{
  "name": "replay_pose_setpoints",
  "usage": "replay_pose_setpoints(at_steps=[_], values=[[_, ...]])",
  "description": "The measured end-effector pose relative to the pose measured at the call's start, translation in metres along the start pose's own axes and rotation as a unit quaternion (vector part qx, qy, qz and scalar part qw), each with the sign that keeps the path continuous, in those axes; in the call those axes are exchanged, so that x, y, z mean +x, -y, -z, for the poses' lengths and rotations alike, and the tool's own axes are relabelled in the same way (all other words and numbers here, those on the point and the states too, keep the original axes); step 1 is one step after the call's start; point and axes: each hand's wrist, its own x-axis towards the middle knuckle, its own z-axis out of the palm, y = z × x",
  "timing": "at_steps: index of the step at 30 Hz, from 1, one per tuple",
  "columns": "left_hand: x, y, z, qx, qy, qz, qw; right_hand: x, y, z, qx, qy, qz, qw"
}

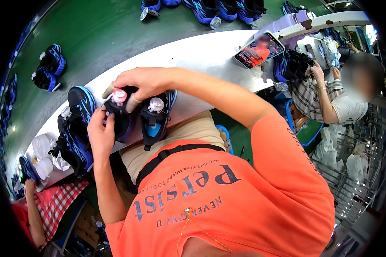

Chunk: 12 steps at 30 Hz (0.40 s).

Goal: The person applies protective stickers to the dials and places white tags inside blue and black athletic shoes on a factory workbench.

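Observation:
Both my hands work on a black sneaker (123,123) with a round pink-red dial-like knob on its tongue. My right hand (146,82), with pale covers on its thumb and a finger, reaches over the top and grips the sneaker from both sides of the knob. With its thumb and fingertips, my left hand (102,130) holds the sneaker's near left side, beside a thin dark cord. Just right of it stands a second black sneaker (151,122) with a clear knob (156,104) and a blue insole. A pair of black-and-blue sneakers (79,124) sits left of my hands.
A white worktop (193,51) curves along a green conveyor belt (103,25) bearing several sneakers. A phone (260,50) leans near a purple-and-white post (294,25). Clear plastic cups or wrapping (45,154) lie at left. Co-workers sit on the right and lower left.

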Motion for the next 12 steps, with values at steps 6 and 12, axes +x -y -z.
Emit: replay_pose_setpoints(at_steps=[6,12], values=[[0.008,0.010,-0.020,-0.103,-0.079,0.091,0.987,0.003,0.007,-0.017,-0.215,-0.015,0.028,0.976],[0.000,0.024,-0.020,-0.228,-0.088,0.184,0.952,0.004,0.035,-0.014,-0.233,0.090,-0.137,0.959]])
